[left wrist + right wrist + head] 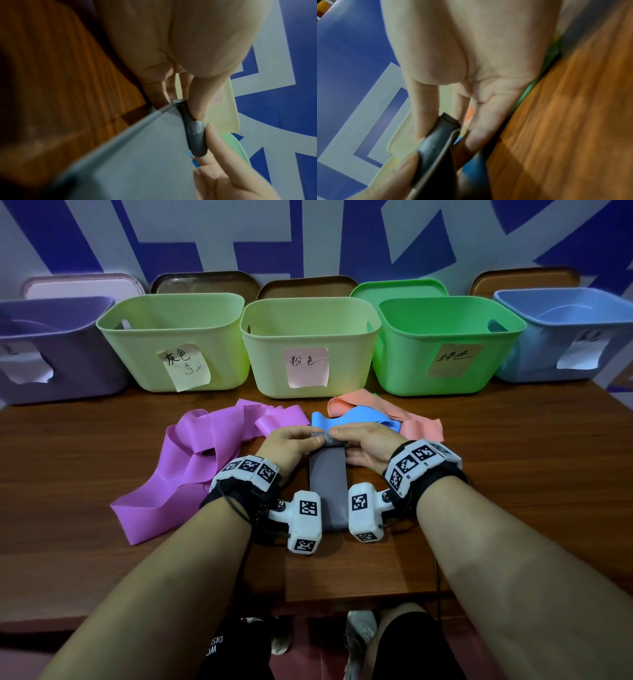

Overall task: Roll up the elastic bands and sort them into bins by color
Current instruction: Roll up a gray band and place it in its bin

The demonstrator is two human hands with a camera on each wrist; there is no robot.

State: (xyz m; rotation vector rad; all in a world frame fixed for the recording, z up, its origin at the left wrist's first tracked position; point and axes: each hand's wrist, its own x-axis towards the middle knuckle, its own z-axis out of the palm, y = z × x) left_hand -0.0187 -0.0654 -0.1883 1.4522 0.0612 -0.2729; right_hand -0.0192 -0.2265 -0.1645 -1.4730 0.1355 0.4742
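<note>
Progress: grey band roll just started, nothing visibly binned.
I pinch the grey elastic band point(327, 484) at its far end with left hand point(291, 445) and right hand point(364, 445); most lies flat on the table point(513, 508). Purple band point(191, 460), blue band point(356, 419) and pink band point(421, 422) wait unrolled.

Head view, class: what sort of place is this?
Likely a staged sorting station, not a home: labelled bins lined along a wooden table, marker-tagged wrist rigs, a blue-and-white painted wall.

Right hand point(471, 60) thumb and fingers pinching rolled end of grey band point(436, 138) above wooden table point(565, 121).
</note>
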